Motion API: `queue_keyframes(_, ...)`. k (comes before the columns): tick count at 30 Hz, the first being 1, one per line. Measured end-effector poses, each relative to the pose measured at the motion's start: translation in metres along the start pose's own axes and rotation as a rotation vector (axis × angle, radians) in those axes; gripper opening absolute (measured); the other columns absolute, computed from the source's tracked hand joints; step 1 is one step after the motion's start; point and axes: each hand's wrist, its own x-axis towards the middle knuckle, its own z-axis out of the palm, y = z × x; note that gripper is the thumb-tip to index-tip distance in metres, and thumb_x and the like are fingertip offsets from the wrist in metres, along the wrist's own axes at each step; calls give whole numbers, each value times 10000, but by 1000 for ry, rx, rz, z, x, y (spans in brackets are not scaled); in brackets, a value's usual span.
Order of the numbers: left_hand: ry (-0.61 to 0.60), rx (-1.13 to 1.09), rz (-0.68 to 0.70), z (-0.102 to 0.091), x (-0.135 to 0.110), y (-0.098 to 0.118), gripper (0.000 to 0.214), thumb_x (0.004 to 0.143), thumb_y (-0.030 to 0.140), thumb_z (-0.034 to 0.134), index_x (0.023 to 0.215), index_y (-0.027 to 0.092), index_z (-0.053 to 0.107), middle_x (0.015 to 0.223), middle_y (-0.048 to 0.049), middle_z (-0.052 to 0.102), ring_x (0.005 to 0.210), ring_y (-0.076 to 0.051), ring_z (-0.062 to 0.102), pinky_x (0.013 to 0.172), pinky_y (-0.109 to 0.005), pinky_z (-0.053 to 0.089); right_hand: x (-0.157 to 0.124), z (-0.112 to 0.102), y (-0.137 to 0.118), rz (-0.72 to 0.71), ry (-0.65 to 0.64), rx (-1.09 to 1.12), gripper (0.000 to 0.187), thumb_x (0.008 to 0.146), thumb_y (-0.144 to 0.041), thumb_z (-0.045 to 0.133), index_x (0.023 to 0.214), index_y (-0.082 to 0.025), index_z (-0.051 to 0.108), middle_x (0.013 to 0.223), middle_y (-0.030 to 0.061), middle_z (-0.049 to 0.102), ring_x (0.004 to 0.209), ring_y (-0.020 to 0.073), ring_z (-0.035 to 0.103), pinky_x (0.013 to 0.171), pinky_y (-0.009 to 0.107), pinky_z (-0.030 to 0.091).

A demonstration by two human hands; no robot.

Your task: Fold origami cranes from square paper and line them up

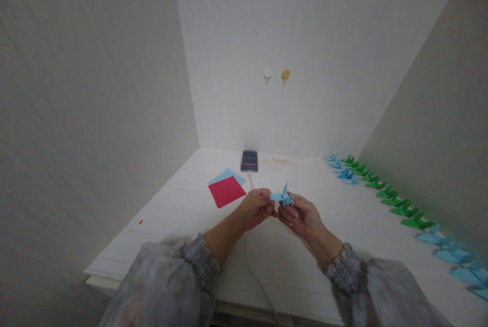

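Observation:
A light blue origami crane (285,198) is held up between my two hands over the white table. My left hand (259,207) pinches the flat strip at its left side between thumb and fingers. On the other side my right hand (301,215) grips the folded body, with the fingertips partly behind the paper. One pointed part of the crane sticks upward. Left of my hands lies a red paper square (227,191), overlapping a light blue paper square (230,175) beneath it.
A phone (249,160) lies at the table's back, its cable (254,271) running under my hands to the front edge. Green cranes (389,193) and blue cranes (453,256) line the right side. A small orange scrap (141,221) lies at left. Walls enclose three sides.

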Motion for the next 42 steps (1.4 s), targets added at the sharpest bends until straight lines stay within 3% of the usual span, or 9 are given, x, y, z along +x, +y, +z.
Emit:
queue_keyframes(7, -36, 6, -25, -3, 1, 1, 317, 588, 337, 666, 555, 120, 437, 436, 30, 492, 407, -55, 483, 483, -185, 419, -1, 0, -3, -9, 7, 52, 161, 685, -250, 535, 557, -178, 470, 375, -79, 310, 316, 60, 256, 356, 203, 244)
queue_keyframes(13, -52, -89, 17, -4, 2, -2, 304, 566, 295, 687, 564, 124, 435, 447, 34, 515, 424, -68, 507, 504, -197, 439, 1, -1, 1, -5, -68, 95, 143, 704, -254, 533, 602, -155, 522, 382, -76, 320, 320, 56, 285, 359, 197, 256)
queue_keyframes(19, -32, 30, -50, -4, 4, 0, 489, 666, 586, 435, 629, 103, 505, 509, -10, 519, 406, -72, 472, 462, -228, 427, 0, -1, -3, -4, -73, 103, 180, 712, -259, 533, 567, -155, 518, 382, -73, 314, 319, 51, 291, 355, 189, 257)
queue_keyframes(23, 116, 94, 36, 0, 4, 6, 316, 689, 415, 543, 807, 122, 550, 669, -7, 531, 525, -62, 492, 495, -196, 408, 0, -2, -2, 48, -64, 88, 128, 707, -245, 535, 621, -150, 545, 372, -81, 320, 296, 46, 282, 338, 187, 248)
queue_keyframes(26, 82, 139, 26, 3, 3, 8, 273, 678, 329, 583, 859, 125, 569, 705, -12, 529, 547, -62, 488, 493, -192, 382, 0, -2, -1, 135, -34, 53, 156, 732, -256, 506, 640, -140, 557, 367, -75, 342, 290, 50, 302, 333, 189, 238)
queue_keyframes(30, 20, 162, -19, 3, 1, 6, 215, 669, 292, 600, 775, 107, 575, 619, -6, 526, 514, -60, 476, 503, -197, 361, 2, 1, 1, 201, -1, -15, 220, 751, -276, 489, 605, -127, 560, 375, -66, 364, 297, 48, 322, 350, 196, 247)
queue_keyframes(34, 37, 144, -4, 1, 2, 7, 227, 631, 302, 636, 724, 115, 548, 621, -6, 534, 551, -78, 499, 536, -208, 374, 5, -1, -1, 131, 109, -234, 331, 793, -367, 425, 600, -133, 556, 415, -38, 428, 334, 64, 373, 374, 210, 294)
queue_keyframes(38, 86, 144, 9, -2, 4, 9, 221, 632, 304, 634, 708, 127, 526, 696, -9, 534, 583, -72, 497, 561, -214, 403, 6, -13, -13, -227, 301, -703, 310, 820, -387, 368, 797, -162, 580, 642, 19, 561, 525, 114, 509, 544, 264, 415)
queue_keyframes(42, 137, 164, 32, -5, 5, 9, 238, 645, 336, 615, 750, 144, 521, 679, 13, 502, 537, -48, 462, 535, -203, 408, 3, -23, -22, -495, 171, -1270, 258, 787, -285, 459, 1023, -208, 532, 881, 61, 569, 763, 161, 531, 730, 327, 421)
